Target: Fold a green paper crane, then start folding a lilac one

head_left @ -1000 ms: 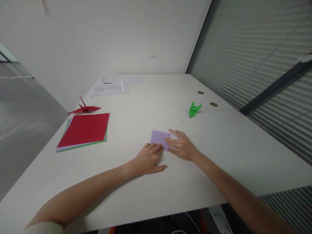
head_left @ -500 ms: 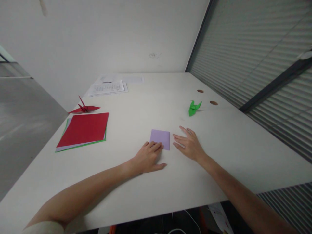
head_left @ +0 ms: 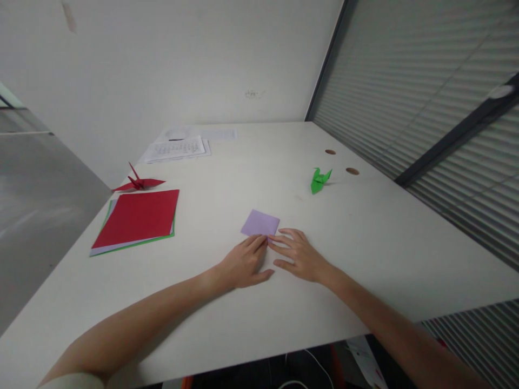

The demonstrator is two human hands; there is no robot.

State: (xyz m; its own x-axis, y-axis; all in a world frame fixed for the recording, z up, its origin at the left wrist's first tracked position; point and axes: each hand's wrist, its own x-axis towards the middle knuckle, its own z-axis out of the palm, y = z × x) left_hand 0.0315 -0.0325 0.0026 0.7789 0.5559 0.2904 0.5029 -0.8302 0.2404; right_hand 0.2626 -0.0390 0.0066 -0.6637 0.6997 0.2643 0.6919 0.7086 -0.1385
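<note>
The worktop looks smooth, so uneven pressure from me could send paper skating over it. The stack of coloured sheets lies by its left edge; a careless sweep of my left forearm could knock it askew. My left hand is laid flat, fingers together and thumb splayed, fingertips weighing on the near side of the purple paper, which sits in from the middle of the near edge; easing off too soon might let it shift. My right hand is spread wide, fingertips at the paper's near corner, grasping nothing that I can make out; a slanting push from it could twist the square or crease it off line.

As for what I can't see, the worktop's near left corner is cut off. The written pages at the far left corner are unreadable. I can't tell whether the red paper bird overhangs the left edge. My fingers cover the purple paper's near corner, hiding its layers. The green paper bird, towards the right edge, shows few folds.
</note>
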